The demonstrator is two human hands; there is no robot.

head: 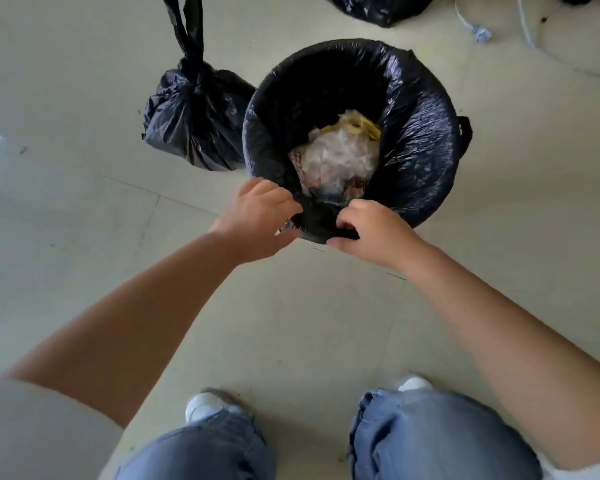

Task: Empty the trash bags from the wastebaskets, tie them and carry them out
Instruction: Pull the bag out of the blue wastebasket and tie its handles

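Where hands (317, 223) pinch, liner (420, 140).

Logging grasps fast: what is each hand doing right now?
Left hand: gripping the bag liner at the near rim.
Right hand: gripping the same liner edge beside it.

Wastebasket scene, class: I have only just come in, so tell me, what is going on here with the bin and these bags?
A person stands over a wastebasket lined with a black trash bag. The left hand and right hand both pinch the liner's near edge at the rim, apparently starting to free it. Plastic and paper trash still lies inside. A tied black bag sits on the floor left of the basket, and another black bag lies farther off.
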